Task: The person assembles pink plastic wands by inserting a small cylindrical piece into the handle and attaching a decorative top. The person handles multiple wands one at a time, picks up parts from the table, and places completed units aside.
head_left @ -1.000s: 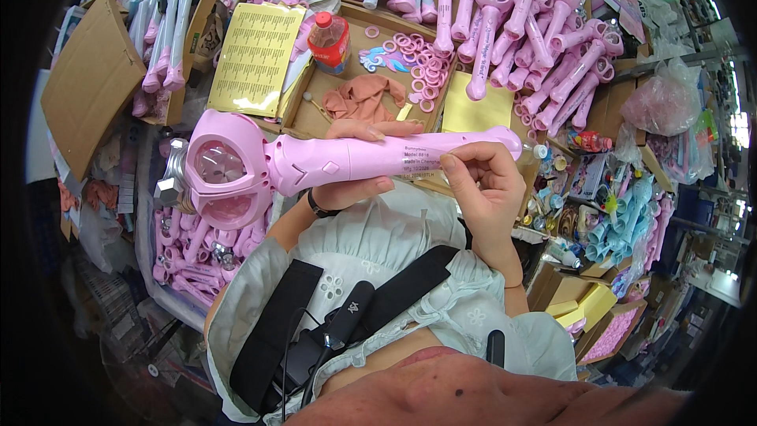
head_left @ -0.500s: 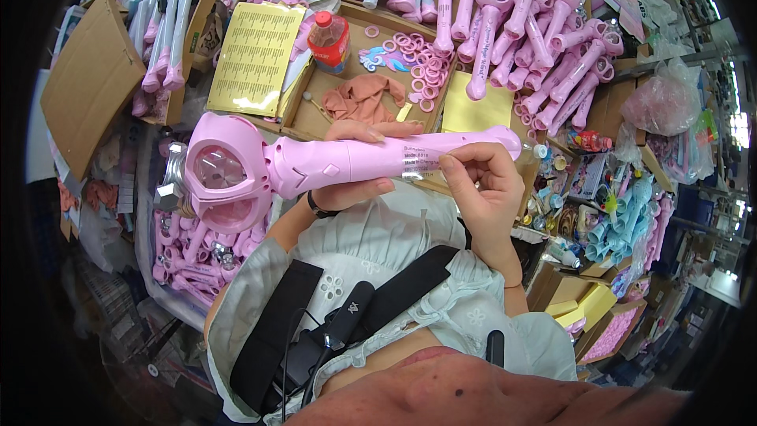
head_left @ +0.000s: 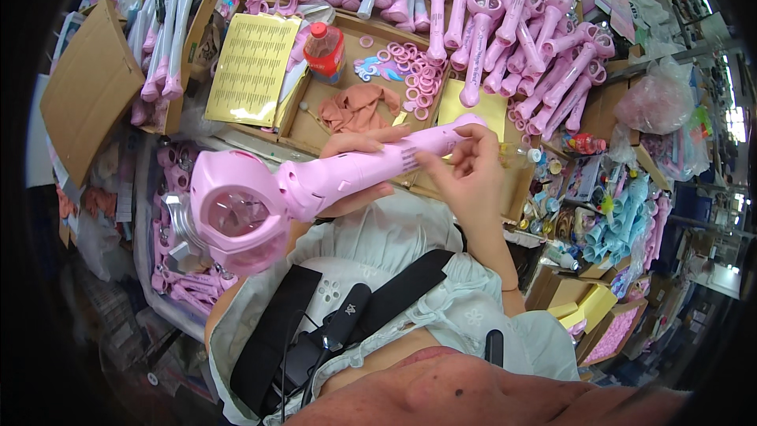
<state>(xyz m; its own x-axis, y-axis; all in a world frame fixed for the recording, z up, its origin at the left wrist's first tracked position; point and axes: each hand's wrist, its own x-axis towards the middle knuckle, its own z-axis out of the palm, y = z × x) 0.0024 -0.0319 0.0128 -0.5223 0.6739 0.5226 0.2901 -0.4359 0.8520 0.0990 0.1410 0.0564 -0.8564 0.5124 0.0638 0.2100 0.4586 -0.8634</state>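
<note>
Pink bulb-headed plastic wand (head_left: 352, 177) now tilted; L hand (head_left: 359, 142) grips it, R hand (head_left: 467, 173) by its print (head_left: 410, 159) (grip unclear); work prob. cont.

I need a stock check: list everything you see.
Held wand: one, pink, centre
Wand pile: many, pink, upper right
Tubed sticks: many, white and pink, upper left and top
Bottle: one, red, tray
Rings: many, pink, tray
Cloth: one, peach, tray
Sheets: two, yellow, either side of rings
Tray: one, brown, upper middle
Bin: one, greyish, left
Blue pieces: several, pale, right
Plastic bags: several, clear, both sides
Anything smaller: too cluttered to count
Left hand: one, around held wand
Right hand: one, at held wand
</note>
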